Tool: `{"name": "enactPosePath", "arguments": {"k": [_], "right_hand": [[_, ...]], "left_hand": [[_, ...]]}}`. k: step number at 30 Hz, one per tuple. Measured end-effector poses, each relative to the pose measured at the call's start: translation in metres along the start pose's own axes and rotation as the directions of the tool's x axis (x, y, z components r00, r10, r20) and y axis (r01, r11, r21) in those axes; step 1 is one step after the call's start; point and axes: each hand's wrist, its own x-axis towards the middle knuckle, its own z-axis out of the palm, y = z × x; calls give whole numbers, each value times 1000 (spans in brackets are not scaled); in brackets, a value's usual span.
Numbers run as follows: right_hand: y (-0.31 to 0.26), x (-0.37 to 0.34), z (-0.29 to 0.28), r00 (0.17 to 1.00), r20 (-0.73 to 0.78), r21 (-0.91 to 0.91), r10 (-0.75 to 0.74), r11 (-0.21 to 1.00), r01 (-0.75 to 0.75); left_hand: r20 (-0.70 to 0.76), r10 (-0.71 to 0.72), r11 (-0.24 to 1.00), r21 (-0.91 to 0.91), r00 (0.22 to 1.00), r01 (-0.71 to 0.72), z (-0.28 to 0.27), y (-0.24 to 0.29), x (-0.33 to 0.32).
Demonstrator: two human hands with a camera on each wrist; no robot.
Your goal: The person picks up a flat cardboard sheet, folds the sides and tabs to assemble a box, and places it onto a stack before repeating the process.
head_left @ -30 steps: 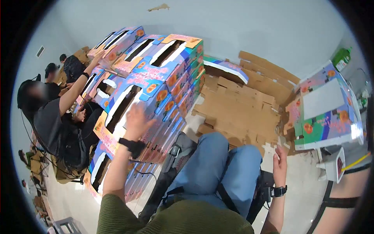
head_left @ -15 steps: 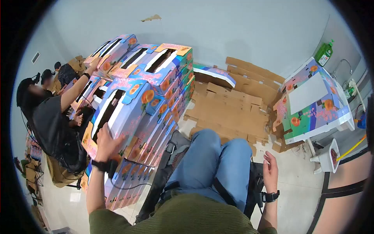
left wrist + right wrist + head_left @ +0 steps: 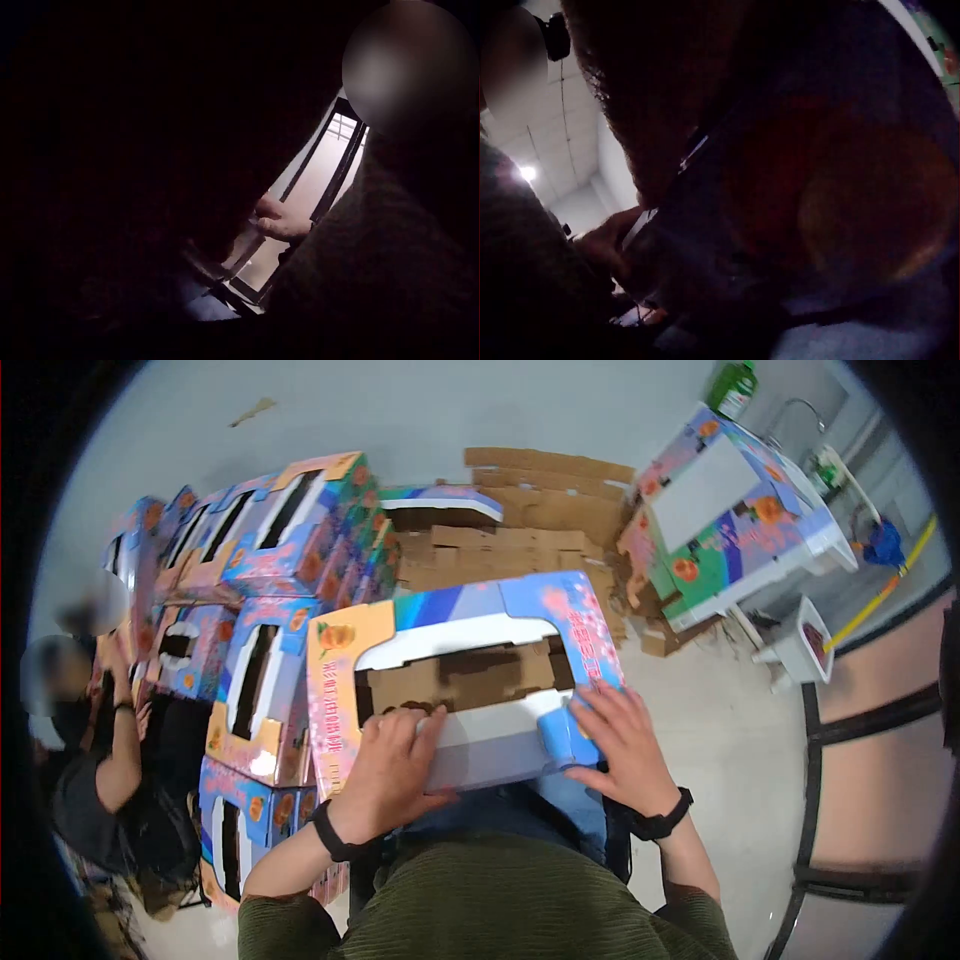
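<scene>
A printed cardboard box (image 3: 450,600) with a long cut-out in its top lies over the person's thighs. The left hand (image 3: 390,765) grips its near top strip, fingertips bent over the cut-out's edge and thumb on the near side. On the near right corner rests the right hand (image 3: 625,745), its fingers spread nearly straight over the blue flap and its thumb by the near edge. Both wrist views are mostly dark; the right one shows a dim printed peach on a box face (image 3: 877,202).
Stacks of similar boxes (image 3: 285,530) stand at the left, beside a seated person in black (image 3: 130,790). Flattened brown cardboard (image 3: 540,495) lies beyond the box. At the right are a printed carton sheet (image 3: 740,530), a white tub (image 3: 800,650) and a green bottle (image 3: 732,390).
The left hand has moved right from the stack, and a box now lies over the thighs. The right hand has come from beside the right leg onto the box. The view has turned right.
</scene>
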Motion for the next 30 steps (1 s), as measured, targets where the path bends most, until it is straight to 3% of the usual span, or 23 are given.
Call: {"name": "enactPosePath", "arguments": {"k": [4,11,17,20,23,26,29,30], "right_hand": [[11,-24,11,966,259,10,11,1000,-14],[23,-18,18,953,286,33,-99,995,93],[21,-19,12,976,192,127,-107,988,84],[15,-17,12,970,231,118,-72,992,45],[16,-13,7,950,301,185,-85,982,29],[20,12,-14,981,171,273,-89,961,40],[39,52,-18,991,85,-12,-107,994,108],[47,64,-11,992,47,-105,-116,987,120]], "left_hand": [[38,140,989,43,989,-141,36,6,7],[22,132,991,14,991,-132,51,-4,3],[32,122,993,4,992,-122,57,-8,0],[28,123,992,0,992,-123,55,-6,0],[151,162,986,20,975,-167,42,-6,4],[219,181,978,67,959,-200,21,-11,14],[258,271,954,60,927,-295,-4,-21,51],[188,267,956,70,945,-284,-6,-22,64]]}}
